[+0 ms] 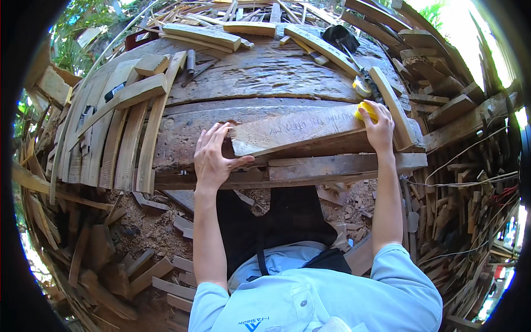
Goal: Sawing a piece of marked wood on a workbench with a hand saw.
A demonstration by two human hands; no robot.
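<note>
Left hand: I had it open, at nine o'clock of the board.
Right hand: gripped a yellow thing, perhaps tape measure, at three o'clock.

The right hand is covering part of the yellow tool, and together they are hiding the right end of the plank. The left hand and wrist are blocking a bit of the desk. The lower edge is cutting off the shirt and a white object, leaving its kind unclear. The dark rim is cropping the wood pile. A dark object on the left is looking too small to identify.
</note>
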